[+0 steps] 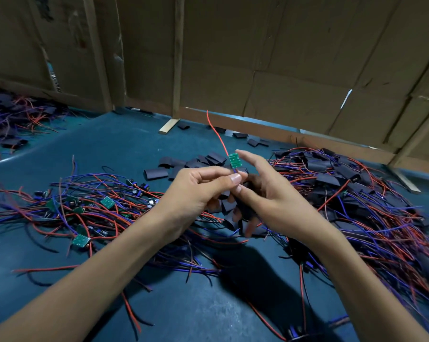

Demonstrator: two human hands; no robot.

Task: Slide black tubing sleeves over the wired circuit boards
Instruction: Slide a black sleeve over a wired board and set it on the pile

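With my left hand [203,191] pinching the wires just under the green board [235,161], raised above the loose black sleeves [196,162], I'd steady it while my right hand [265,193], fingers relaxed, fetches one.

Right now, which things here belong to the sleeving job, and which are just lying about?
Job:
- green circuit board with red wire, pinched by left hand
- right hand
- loose black sleeves
- unsleeved boards pile
- sleeved pile

Lying about:
- cardboard wall
- wood strip
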